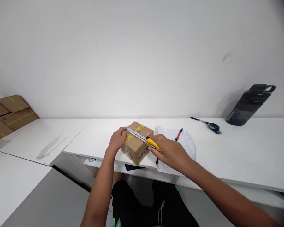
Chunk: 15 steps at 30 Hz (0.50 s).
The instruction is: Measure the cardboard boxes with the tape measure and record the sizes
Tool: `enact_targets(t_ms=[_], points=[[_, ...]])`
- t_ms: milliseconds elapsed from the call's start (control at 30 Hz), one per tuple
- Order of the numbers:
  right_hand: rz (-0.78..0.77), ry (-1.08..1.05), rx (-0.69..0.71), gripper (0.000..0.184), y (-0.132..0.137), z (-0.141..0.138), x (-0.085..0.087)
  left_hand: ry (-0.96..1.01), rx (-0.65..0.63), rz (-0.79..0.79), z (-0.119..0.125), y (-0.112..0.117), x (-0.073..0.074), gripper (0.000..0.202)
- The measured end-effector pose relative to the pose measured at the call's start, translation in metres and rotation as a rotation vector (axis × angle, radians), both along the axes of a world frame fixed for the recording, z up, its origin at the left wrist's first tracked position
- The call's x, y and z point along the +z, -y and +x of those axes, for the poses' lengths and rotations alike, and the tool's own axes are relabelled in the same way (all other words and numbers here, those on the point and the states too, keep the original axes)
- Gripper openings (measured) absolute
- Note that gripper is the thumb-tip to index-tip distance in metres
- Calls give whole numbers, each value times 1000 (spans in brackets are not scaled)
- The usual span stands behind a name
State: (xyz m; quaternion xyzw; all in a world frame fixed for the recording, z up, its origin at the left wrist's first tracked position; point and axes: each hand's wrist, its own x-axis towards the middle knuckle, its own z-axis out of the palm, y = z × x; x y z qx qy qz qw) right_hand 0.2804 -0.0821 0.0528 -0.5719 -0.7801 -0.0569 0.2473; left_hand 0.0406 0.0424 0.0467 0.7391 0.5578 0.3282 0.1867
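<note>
A brown cardboard box [135, 145] with yellow tape sits at the front edge of the white desk. Across its top lies the white blade of a tape measure [153, 143], pulled out of its yellow case. My right hand [171, 152] is closed around that case at the box's right side. At the left edge of the box top, my left hand [117, 138] pinches the blade's free end, its fingers against the box. Part of an open notebook [188, 143] with handwriting shows behind my right hand, and a red and black pen [179, 135] rests on its pages.
A dark water bottle [247, 105] stands at the back right by the wall. Left of it lie a black pen [199, 120] and a small dark blue object [214, 127]. Taped cardboard boxes [16, 116] are stacked at far left. An open shelf [151, 173] runs under the desk [236, 151].
</note>
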Motion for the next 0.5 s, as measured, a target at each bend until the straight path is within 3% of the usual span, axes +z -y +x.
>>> enact_targets(t_ms=[333,433,500], points=[[-26,-295,9,62,-11,-2,-4,18,9,13,2,3,0,41],[-13,-425,-73,60,-22,18,-7,3,30,5,6,-1,3,41],[48,-427,-223,50,-38,46,-12,-13,45,-2,7,-4,4,41]])
